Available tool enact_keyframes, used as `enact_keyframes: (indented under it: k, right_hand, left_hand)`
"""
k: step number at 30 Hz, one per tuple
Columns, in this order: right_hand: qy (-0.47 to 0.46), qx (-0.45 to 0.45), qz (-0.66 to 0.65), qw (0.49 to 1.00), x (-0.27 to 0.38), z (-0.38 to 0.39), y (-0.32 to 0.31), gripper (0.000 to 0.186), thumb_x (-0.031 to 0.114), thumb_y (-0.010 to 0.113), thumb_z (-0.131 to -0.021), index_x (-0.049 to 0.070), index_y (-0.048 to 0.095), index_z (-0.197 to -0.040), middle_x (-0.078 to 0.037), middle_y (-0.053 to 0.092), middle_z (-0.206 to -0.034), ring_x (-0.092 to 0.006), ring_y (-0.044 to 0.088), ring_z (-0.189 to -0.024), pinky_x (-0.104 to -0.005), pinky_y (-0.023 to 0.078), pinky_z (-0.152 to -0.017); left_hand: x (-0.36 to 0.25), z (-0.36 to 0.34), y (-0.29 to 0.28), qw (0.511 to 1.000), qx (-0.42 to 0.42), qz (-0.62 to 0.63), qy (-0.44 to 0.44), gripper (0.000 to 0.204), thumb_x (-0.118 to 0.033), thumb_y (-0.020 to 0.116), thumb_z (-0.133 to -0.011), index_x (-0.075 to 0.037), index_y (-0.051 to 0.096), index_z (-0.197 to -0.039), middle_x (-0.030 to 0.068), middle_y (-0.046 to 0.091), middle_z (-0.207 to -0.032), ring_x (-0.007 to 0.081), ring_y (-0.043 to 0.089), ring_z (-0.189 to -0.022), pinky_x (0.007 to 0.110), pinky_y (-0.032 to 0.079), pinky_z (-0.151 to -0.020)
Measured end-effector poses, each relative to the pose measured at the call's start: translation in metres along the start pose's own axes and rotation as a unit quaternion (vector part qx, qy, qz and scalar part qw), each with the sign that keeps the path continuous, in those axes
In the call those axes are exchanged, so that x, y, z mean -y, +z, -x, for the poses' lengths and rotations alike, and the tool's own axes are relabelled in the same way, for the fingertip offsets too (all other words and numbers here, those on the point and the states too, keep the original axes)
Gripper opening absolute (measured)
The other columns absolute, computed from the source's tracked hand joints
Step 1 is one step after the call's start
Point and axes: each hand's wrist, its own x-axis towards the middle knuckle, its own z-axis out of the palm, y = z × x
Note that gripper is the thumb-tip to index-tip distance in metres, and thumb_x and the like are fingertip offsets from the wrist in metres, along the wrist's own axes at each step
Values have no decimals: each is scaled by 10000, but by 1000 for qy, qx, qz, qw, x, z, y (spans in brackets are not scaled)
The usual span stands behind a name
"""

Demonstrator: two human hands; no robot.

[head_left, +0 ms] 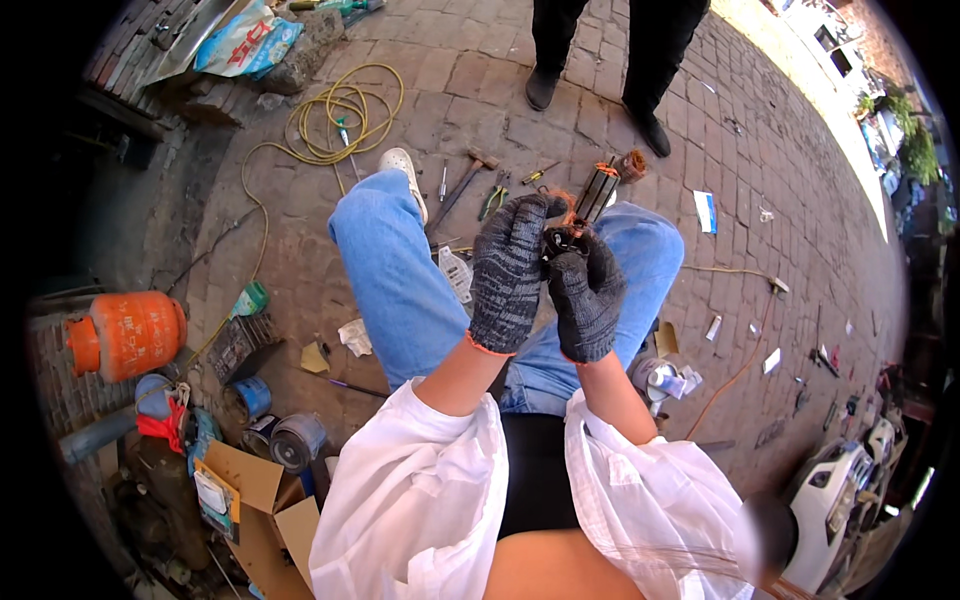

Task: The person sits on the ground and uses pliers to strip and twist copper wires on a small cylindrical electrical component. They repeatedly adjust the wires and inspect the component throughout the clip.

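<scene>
Both my hands wear dark grey knitted gloves and meet in front of my knees. Closed fingers of my left hand (506,272) and my right hand (586,298) pinch a small dark part with copper wires (566,238). Its exact kind is partly hidden by the gloves. Loose copper strands rise beside the left fingertips. Just beyond the hands stands a dark metal motor core with copper windings (598,192), near my right knee. A rusty reddish-brown cylinder (631,165) is behind it. I cannot tell whether the core touches the held part.
A hammer (465,188), pliers (494,196) and screwdrivers (540,173) lie on the brick paving ahead. A yellow hose (345,108) coils at the far left. An orange gas cylinder (128,335) and a cardboard box (250,480) are left. Another person's legs (655,60) stand ahead.
</scene>
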Motion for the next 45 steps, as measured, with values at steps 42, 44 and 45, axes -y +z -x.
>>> enact_keyframes:
  k: [42,44,45]
  right_hand:
    - [-99,131,-317,934,66,26,-108,275,290,533,-855,42,556,-972,-93,580,-794,-236,562,-723,-382,462,-615]
    - [-106,142,-361,915,64,24,-106,299,327,502,-865,60,553,-990,-90,591,-827,-244,585,-774,-404,484,-652]
    - [-111,152,-388,902,66,22,-100,317,347,483,-870,63,550,-992,-90,595,-839,-247,593,-781,-414,491,-658]
  left_hand:
    - [61,-38,-73,982,-53,47,-176,185,-166,634,-807,-44,588,-939,-6,568,-786,71,514,-672,202,413,-603]
    - [64,-32,-64,983,-30,38,-179,219,-203,634,-810,-42,591,-953,-13,561,-781,56,501,-672,196,406,-607]
    - [66,-30,-59,979,-11,63,-192,221,-202,636,-807,-43,592,-954,-15,561,-780,57,502,-674,197,407,-606]
